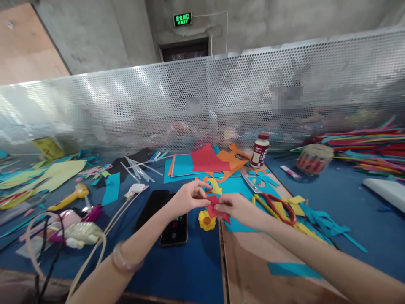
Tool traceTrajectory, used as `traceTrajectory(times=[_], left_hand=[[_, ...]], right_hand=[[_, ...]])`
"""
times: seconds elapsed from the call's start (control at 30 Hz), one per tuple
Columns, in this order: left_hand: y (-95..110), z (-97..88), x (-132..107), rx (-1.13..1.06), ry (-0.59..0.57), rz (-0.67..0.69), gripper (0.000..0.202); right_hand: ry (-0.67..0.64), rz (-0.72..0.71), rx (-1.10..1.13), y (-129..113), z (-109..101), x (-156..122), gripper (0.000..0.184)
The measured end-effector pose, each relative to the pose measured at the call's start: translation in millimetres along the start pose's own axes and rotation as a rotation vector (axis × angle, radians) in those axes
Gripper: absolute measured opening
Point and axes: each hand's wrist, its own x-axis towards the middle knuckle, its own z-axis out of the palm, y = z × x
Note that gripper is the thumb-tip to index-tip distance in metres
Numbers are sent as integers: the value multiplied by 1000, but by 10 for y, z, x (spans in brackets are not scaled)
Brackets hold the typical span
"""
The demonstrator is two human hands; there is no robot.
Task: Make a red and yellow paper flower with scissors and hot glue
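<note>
Between my two hands is a small piece of red paper [212,204], held above the table. The fingers of my left hand [190,196] pinch its left edge. My right hand [232,207] grips the paper from the right, and its fingers hide part of it. Just below the paper lies a yellow paper flower [207,220] with a brown centre. Scissors with red handles [280,207] rest to the right of my right hand. Two dark phones lie under my left forearm; the nearer phone [174,236] shows lit digits.
Coloured paper sheets [180,162] are stacked at the back, near a dark red bottle [260,150]. A yellow glue gun [71,197] and a power strip with cables [84,234] lie left. A tape roll [314,158] and pipe cleaners [373,147] sit right. A perforated metal panel [133,109] stands behind.
</note>
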Motion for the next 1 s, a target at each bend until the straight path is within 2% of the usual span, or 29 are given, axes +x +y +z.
traceTrajectory(times=[0.1,0.2,0.27,0.3,0.33,0.37,0.4,0.47,0.57,0.67,0.7,0.73,0.77,0.87,1.0], left_hand=[[51,125,-52,5,-51,-18,40],[109,292,-114,16,-20,-23,35],[166,418,-181,88,-13,-29,28],[197,481,-222,135,-59,-18,26],[226,544,-266,166,-160,5,26],[250,604,-307,171,-281,7,27],[266,659,-342,138,-341,-9,26],[268,745,-386,67,-377,-78,28],[203,786,-368,-29,-300,-160,35],[105,716,-290,-92,-134,-211,41],[75,677,-261,-98,-80,-217,43],[48,637,-233,-105,-27,-214,44],[24,599,-208,-118,18,-207,46],[-32,522,-148,-184,99,-184,46],[-68,509,-126,-338,109,-195,44]], right_hand=[[-35,43,126,-30,6,-178,22],[120,81,123,-105,46,-355,22],[259,42,30,-168,112,-497,24],[286,15,-9,-196,155,-579,23],[335,-3,-35,-221,198,-664,22],[319,-25,-86,-240,236,-748,22],[320,-39,-148,-252,263,-825,22],[316,-60,-287,-255,252,-931,15],[271,-48,-673,-159,21,-913,17],[334,19,-812,103,-362,-748,14],[365,57,-879,218,-473,-688,14],[426,145,-1058,335,-560,-636,17],[427,211,-1196,446,-616,-592,22],[401,295,-1345,678,-627,-510,22],[424,326,-1366,683,-561,-474,16]])
